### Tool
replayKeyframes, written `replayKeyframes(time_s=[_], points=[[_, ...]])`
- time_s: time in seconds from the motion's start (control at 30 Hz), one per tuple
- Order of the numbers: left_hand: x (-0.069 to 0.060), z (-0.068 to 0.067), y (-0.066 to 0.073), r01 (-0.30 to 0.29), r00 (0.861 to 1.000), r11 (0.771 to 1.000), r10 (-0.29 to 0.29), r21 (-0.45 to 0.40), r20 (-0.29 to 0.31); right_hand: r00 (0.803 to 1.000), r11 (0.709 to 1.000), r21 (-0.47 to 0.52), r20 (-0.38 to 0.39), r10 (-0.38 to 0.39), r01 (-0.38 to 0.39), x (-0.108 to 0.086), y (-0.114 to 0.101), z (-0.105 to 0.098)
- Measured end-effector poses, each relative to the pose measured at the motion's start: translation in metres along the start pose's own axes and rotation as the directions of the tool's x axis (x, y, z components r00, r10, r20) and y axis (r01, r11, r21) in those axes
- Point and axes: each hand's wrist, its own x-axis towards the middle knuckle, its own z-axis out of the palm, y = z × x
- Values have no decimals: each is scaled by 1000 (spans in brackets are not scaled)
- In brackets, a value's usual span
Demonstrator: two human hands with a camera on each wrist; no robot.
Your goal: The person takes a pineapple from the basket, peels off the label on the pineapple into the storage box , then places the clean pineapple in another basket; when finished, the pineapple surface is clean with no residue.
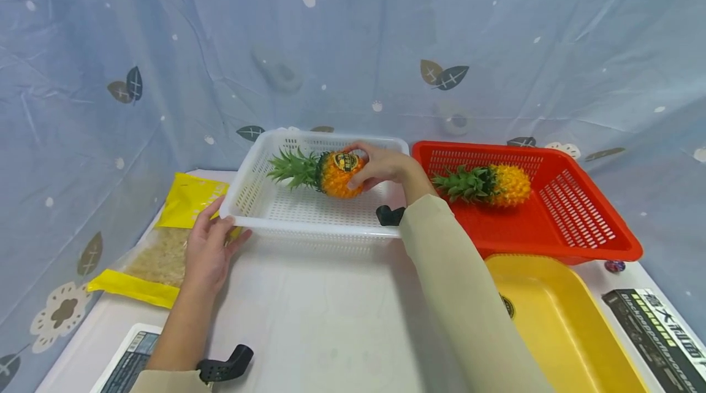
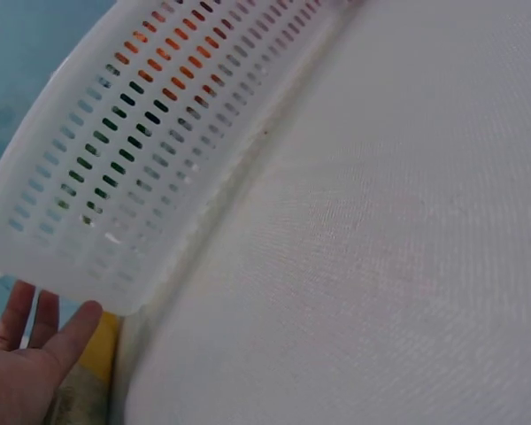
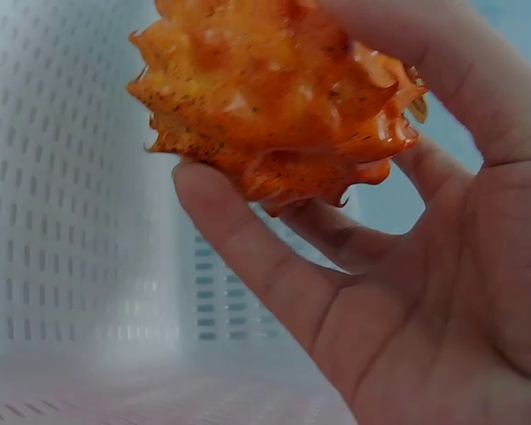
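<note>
In the head view my right hand [image 1: 380,166] grips an orange pineapple [image 1: 335,183] with green leaves, which lies sideways within the white basket [image 1: 320,228]. The right wrist view has the fingers and thumb of the hand [image 3: 425,266] around the spiky orange body [image 3: 274,106]. My left hand [image 1: 209,249] touches the front left corner of the white basket, fingers extended. In the left wrist view that hand [image 2: 35,363] lies at the corner of the basket [image 2: 115,177], its fingers spread. Orange and green show through the basket's slots.
A red basket [image 1: 557,249] with another pineapple [image 1: 510,186] stands to the right. In front of it is a yellow tray [image 1: 557,313], with a black box [image 1: 656,338] beside it. A yellow bag [image 1: 157,255] lies at the left, near a dark-labelled package [image 1: 129,362].
</note>
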Motion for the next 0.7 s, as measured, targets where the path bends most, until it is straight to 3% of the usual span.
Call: replayKeyframes(time_s=[0.47, 0.7], points=[[-4, 4, 1, -29, 999, 1000, 29, -4, -13, 999, 1000, 22, -53, -3, 4, -18, -18, -3], [-4, 2, 0, -25, 1000, 999, 25, -28, -8, 997, 1000, 7, -73, -5, 5, -37, -33, -3]])
